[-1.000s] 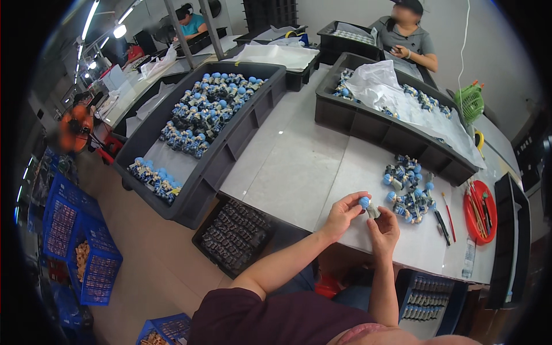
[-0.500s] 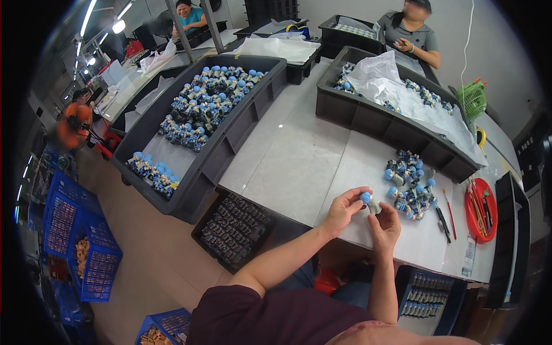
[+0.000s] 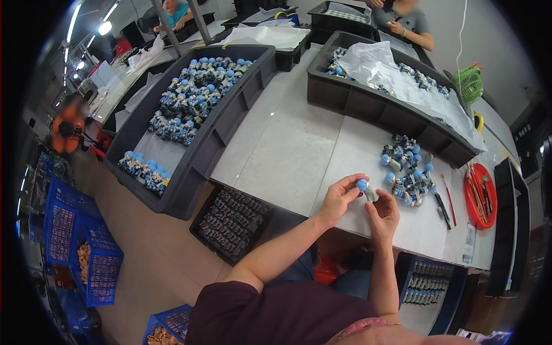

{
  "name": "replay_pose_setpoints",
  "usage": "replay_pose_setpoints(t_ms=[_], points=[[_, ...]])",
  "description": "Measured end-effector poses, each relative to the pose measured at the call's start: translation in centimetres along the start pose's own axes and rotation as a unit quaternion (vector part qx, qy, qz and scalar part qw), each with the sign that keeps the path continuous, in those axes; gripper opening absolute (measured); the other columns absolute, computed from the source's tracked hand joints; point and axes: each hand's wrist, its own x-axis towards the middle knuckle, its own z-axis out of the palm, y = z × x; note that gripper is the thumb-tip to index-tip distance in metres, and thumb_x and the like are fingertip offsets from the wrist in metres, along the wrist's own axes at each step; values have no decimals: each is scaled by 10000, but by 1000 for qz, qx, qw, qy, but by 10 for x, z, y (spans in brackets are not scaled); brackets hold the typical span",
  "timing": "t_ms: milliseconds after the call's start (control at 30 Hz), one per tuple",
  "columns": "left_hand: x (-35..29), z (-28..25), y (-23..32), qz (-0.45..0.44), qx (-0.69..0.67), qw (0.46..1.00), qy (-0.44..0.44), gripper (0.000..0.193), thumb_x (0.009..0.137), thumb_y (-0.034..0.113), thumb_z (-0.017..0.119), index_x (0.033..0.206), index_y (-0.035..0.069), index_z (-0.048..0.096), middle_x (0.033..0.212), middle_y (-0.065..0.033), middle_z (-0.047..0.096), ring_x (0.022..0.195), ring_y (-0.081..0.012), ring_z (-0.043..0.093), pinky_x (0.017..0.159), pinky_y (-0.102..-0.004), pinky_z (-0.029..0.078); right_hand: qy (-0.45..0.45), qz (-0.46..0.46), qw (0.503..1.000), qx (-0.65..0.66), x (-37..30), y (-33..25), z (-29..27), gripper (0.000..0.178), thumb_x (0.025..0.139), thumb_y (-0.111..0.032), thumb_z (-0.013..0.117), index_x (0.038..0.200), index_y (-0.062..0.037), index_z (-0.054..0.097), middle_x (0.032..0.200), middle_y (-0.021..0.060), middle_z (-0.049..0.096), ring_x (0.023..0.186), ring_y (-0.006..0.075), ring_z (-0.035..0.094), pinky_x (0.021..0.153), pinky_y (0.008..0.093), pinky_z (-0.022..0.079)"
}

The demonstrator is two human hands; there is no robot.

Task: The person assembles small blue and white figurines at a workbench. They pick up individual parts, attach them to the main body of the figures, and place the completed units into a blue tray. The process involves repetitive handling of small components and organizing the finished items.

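a: on the left, what lay there?
b: a dark bin [image 3: 224, 126] of blue-headed figures [image 3: 192, 92], well apart from my hands.
a: and your fingers?
b: my left hand [image 3: 340, 198] pinched the round blue head of a single figurine [image 3: 362, 186] between thumb and fingertips. my right hand [image 3: 384, 214], just beside it, pinched the pale lower end. so it was gripped from both sides, above the table [image 3: 287, 149] near its front edge.
a: which step was that?
b: holding and steadying it, i judged; any next move called for a light, matched pinch, so the head didn't twist.
a: further right?
b: a loose heap [image 3: 421, 187] of similar figures, a red brush [image 3: 449, 200], then a red tray [image 3: 468, 192] of tools.
a: any brands or writing?
b: a pale slip [image 3: 470, 242] near the tray seemed printed, but i couldn't read it. i made out no brand.
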Motion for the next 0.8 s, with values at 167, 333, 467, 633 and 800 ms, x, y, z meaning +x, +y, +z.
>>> replay_pose_setpoints(t_ms=[167, 333, 467, 633, 800], points=[[-2, 1, 2, -6, -4, 1000, 8, 338, 905, 4, 458, 1241, 30, 485, 1229, -88, 532, 1092, -134, 511, 928, -295, 408, 0, 18, 1000, 6, -1, -1, 1, 412, 772, 32, 672, 1145, 21, 496, 1005, 55, 555, 870, 107, 542, 777, 235, 454], [1, 1, 1, -8, 0, 1000, 4, 342, 904, 5, 459, 1244, 28, 481, 1228, -88, 531, 1090, -135, 510, 932, -299, 405, -5, 11, 1000, 7, 0, -1, 0, 414, 770, 43, 667, 1145, 25, 492, 1027, 65, 549, 902, 120, 549, 803, 250, 457], [1, 4, 3, -9, 9, 1000, 6, 342, 903, 4, 458, 1244, 19, 475, 1230, -92, 528, 1094, -140, 508, 937, -302, 403, 6, 18, 1000, 7, 1, 0, 0, 410, 765, 42, 670, 1137, 32, 496, 1012, 64, 555, 904, 120, 549, 809, 252, 457], [-3, 3, 2, -14, 6, 1000, 11, 350, 901, 3, 462, 1251, 19, 467, 1239, -90, 519, 1100, -141, 503, 934, -297, 405, 7, 10, 1000, -14, -2, -1, 1, 406, 754, 36, 680, 1122, 31, 506, 988, 57, 560, 902, 111, 547, 810, 248, 456], [-1, 4, 3, -22, 6, 1000, 19, 350, 901, 10, 470, 1251, 27, 470, 1241, -83, 520, 1097, -131, 502, 927, -288, 405, 10, 9, 1000, -21, -1, 1, 0, 399, 757, 41, 674, 1121, 25, 511, 979, 43, 551, 874, 95, 532, 788, 231, 445]])
